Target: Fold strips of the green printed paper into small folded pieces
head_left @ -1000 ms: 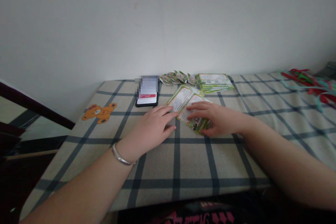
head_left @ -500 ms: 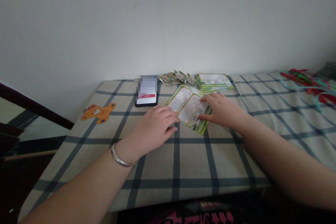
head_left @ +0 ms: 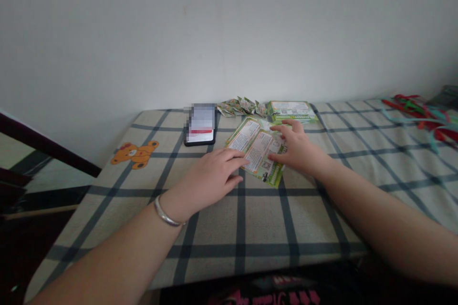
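Observation:
A green-and-white printed packet (head_left: 255, 152) with text panels lies flat and slanted on the checked tablecloth (head_left: 214, 219). It seems to rest on at least one more like it, whose edge shows at its left. My left hand (head_left: 213, 176), fingers stretched out, touches the packet's left edge with its fingertips. Over the right side, my right hand (head_left: 298, 147) has its fingers spread, the thumb near the packet's printed code. Whether the right fingertips press on the packet or hover just above it, I cannot tell.
Behind the packet lie several crumpled green wrappers (head_left: 241, 106) and a stack of similar green packets (head_left: 291, 110) by the wall. A phone (head_left: 200, 126) stands left of them. An orange bear picture (head_left: 135, 154) is at the left, and red and teal straps (head_left: 422, 116) lie far right.
My right hand has lifted slightly and spread its fingers, with the index finger moving left and up over the packet. My left hand has barely shifted.

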Tool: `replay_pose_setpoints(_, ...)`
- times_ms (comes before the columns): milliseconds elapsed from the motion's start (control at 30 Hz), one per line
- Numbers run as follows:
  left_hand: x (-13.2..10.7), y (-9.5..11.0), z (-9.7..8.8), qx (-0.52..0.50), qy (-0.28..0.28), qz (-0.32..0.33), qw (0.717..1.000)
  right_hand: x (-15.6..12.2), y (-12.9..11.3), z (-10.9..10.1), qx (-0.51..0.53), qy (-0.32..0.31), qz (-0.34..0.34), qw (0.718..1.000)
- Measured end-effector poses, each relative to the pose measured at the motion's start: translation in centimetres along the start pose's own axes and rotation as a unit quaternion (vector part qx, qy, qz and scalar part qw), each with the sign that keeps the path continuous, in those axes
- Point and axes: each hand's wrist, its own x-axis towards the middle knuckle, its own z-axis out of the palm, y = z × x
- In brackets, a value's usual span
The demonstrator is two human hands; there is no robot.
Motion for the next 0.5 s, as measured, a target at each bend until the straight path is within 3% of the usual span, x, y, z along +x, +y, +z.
replay_pose_setpoints(167, 0.12, -0.39, 0.24, 0.001, -0.001, 0.023, 1.000, -0.23, -0.56, 0.20, 0.064, -0.015, -0.021, 0.998)
replay_pose_setpoints(333, 0.08, -0.22, 0.07, 0.004, -0.025, 0.011, 1.000, -0.32, -0.88, 0.28, 0.065, -0.021, -0.048, 0.996)
replay_pose_setpoints(500, 0.08, -0.28, 0.25, 0.008, -0.033, 0.006, 0.999, -0.11, -0.69, 0.24, 0.107, -0.028, -0.032, 0.993)
